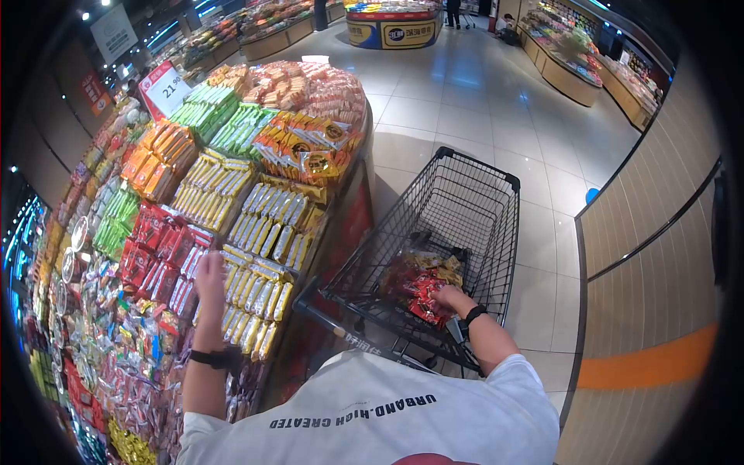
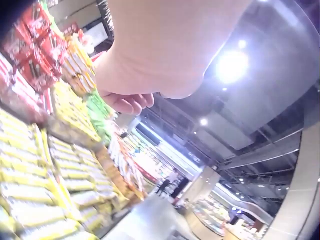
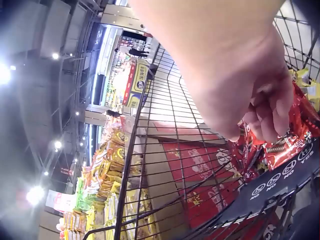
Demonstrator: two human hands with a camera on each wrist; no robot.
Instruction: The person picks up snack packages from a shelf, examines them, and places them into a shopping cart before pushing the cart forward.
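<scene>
My right hand (image 1: 447,297) reaches down into the shopping cart (image 1: 473,182). Its curled fingers grip at the red snack packets (image 3: 287,147) heaped on the cart's floor, and part of their tips is hidden among the wrappers. Yellowish packets (image 1: 442,263) lie beside the red ones. Over the display of wrapped snacks, my left hand (image 1: 211,283) is raised with nothing in it, its fingers (image 2: 132,102) loosely bent. In the head view it overlaps the edge between the red packets (image 1: 151,240) and the yellow-and-white wrapped bars (image 1: 256,298).
The sloping snack display fills the left side, with a price sign (image 1: 164,89) at its back. A wood-slatted wall (image 1: 659,256) stands on the right. Tiled floor (image 1: 465,101) stretches ahead to another display stand (image 1: 391,31) and people farther off.
</scene>
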